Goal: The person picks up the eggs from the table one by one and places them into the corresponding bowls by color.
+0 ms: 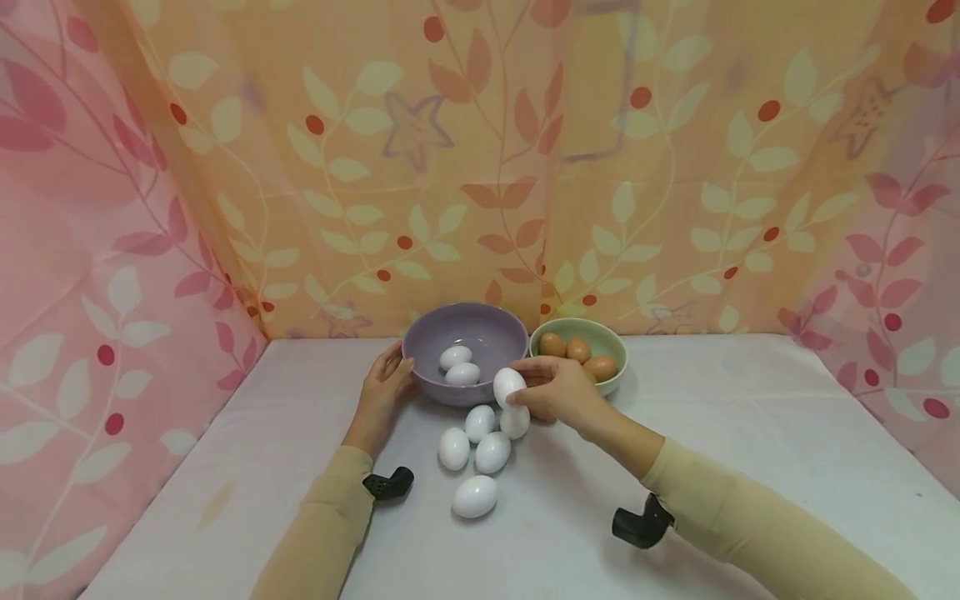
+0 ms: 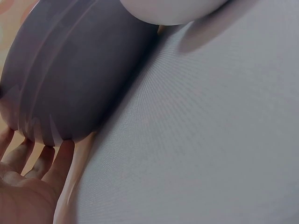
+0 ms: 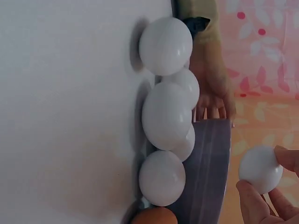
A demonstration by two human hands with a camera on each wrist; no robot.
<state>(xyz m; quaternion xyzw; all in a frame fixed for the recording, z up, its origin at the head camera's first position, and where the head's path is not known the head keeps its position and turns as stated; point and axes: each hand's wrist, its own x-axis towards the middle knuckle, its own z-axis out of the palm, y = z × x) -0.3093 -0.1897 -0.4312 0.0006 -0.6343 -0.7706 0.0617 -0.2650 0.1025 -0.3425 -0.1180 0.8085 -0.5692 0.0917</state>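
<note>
My right hand point(image 1: 562, 392) pinches a white egg point(image 1: 510, 387) between thumb and fingertips, close by the near right rim of a purple bowl point(image 1: 465, 396). Two white eggs point(image 1: 462, 373) lie inside that bowl. At its left side my left hand point(image 1: 385, 379) rests straight fingers on the outer wall, with the thumb at the rim; the left wrist view shows the fingertips point(image 2: 66, 145) against the wall. Several more white eggs point(image 1: 492, 452) lie on the table before the bowl. Partly hidden beneath my right hand is a brown egg point(image 3: 155, 216) on the table.
A smaller green bowl point(image 1: 617, 383) with several brown eggs point(image 1: 577, 349) stands right of the purple one, partly behind my right hand. White cloth point(image 1: 720, 400) covers the table. Patterned curtains point(image 1: 420, 208) close off the back and both sides.
</note>
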